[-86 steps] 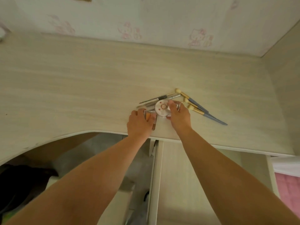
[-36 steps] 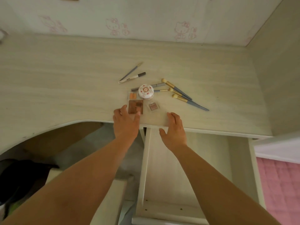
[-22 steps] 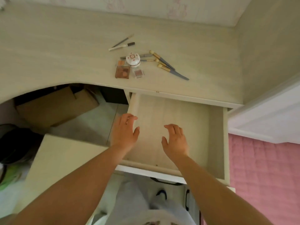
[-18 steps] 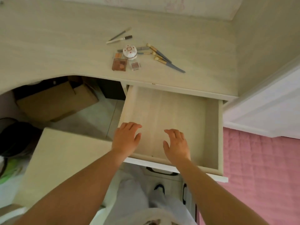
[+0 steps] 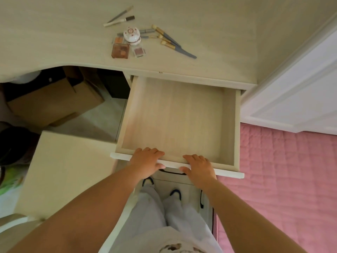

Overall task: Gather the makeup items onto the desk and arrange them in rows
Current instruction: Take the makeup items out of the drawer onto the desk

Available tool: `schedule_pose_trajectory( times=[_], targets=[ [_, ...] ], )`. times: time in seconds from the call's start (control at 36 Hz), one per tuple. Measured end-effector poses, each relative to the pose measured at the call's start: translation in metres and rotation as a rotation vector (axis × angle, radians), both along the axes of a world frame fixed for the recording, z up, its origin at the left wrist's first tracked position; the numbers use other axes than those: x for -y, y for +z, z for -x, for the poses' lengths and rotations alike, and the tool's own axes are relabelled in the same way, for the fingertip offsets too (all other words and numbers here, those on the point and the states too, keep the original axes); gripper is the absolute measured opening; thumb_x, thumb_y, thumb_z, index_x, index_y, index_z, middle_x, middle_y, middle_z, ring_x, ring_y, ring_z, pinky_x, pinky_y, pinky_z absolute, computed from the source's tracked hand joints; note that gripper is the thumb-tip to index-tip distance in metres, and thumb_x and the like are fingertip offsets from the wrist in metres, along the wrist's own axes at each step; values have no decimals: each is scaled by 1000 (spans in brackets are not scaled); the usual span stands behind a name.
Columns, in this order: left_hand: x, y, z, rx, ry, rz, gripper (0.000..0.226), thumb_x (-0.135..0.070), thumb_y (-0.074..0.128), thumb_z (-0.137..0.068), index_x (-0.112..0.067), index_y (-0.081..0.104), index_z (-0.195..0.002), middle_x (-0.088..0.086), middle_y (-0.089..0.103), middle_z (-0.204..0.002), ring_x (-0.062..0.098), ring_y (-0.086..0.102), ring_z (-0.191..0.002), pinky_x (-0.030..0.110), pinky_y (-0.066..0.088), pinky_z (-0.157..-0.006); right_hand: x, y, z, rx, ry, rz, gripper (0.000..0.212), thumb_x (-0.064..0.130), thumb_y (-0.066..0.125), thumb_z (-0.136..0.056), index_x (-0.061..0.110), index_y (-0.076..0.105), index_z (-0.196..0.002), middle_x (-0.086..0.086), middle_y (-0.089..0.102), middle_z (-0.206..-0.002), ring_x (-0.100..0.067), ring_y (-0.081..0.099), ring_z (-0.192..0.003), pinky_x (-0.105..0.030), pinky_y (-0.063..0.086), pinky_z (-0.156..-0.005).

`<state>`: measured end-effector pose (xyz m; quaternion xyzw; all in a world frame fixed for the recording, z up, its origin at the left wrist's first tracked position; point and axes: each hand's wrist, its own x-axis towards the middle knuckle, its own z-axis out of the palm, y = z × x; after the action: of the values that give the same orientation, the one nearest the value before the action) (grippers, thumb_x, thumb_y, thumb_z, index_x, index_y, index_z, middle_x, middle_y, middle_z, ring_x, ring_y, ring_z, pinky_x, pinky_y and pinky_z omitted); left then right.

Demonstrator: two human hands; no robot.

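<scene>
The makeup lies in a loose cluster on the pale wooden desk [image 5: 54, 39]: a round white compact [image 5: 131, 34], a brown palette [image 5: 120, 50], a small pink eyeshadow pan [image 5: 139, 51], a small orange pan [image 5: 118, 40], several blue-handled brushes [image 5: 171, 42] and two thin sticks [image 5: 119, 17] further back. Below the desk edge an open drawer [image 5: 237, 128] shows a bare wooden bottom. My left hand [image 5: 145, 161] and my right hand [image 5: 199, 168] both grip the drawer's front panel, fingers over its top edge and thumbs on the outer face.
A cardboard box [image 5: 52, 101] sits under the desk at left. A beige block-shaped piece of furniture [image 5: 69, 170] stands beside my left arm. A white panelled door [image 5: 295, 92] and a pink quilt [image 5: 288, 179] are at right. My legs are below the drawer.
My hands let go of the makeup on the desk and came down to the drawer front. The drawer now stands further out, and the view has tilted down.
</scene>
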<state>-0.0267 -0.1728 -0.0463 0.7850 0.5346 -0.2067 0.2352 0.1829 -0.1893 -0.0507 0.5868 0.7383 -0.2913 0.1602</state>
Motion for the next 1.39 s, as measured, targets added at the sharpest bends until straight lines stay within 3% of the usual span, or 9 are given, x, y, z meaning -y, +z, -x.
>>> schedule_pose_trajectory(
  times=[0.25, 0.61, 1.0, 1.25, 1.39],
  targets=[
    [-4, 2, -3, -77, -126, -21, 44, -49, 33, -96, -24, 35, -131, -2, 47, -130, 24, 48, -111, 39, 39, -83, 4, -3, 3, 54, 113, -74, 43, 43, 31, -98, 20, 31, -134, -2, 47, -128, -25, 45, -114, -35, 34, -98],
    [-20, -5, 3, -62, -217, -106, 44, -51, 30, -95, -22, 35, -129, -2, 50, -124, 23, 51, -101, 35, 34, -66, -13, -2, 1, 71, 143, -101, 45, 45, 28, -98, 20, 28, -136, -2, 48, -127, -24, 46, -113, -35, 35, -96],
    [-102, 6, -8, 23, -82, -134, 44, -48, 34, -96, -24, 37, -132, -1, 49, -129, 24, 48, -111, 37, 38, -86, -103, 8, 5, 139, 44, -42, 43, 40, 34, -98, 22, 29, -137, -2, 45, -133, -27, 42, -120, -38, 32, -102],
    [-163, 6, -10, 43, -104, -101, 45, -49, 36, -95, -23, 38, -132, 0, 49, -129, 24, 48, -112, 37, 40, -86, -149, 8, 12, 144, -60, -151, 44, 36, 36, -98, 24, 29, -140, -4, 44, -134, -28, 40, -121, -36, 29, -104],
    [-188, 9, -12, 54, -160, -271, 45, -49, 44, -91, -24, 47, -127, -2, 52, -128, 21, 41, -120, 37, 28, -101, -170, 11, 13, 129, -138, -230, 44, 36, 41, -96, 26, 36, -138, -1, 45, -133, -24, 38, -121, -34, 31, -100]
  ],
)
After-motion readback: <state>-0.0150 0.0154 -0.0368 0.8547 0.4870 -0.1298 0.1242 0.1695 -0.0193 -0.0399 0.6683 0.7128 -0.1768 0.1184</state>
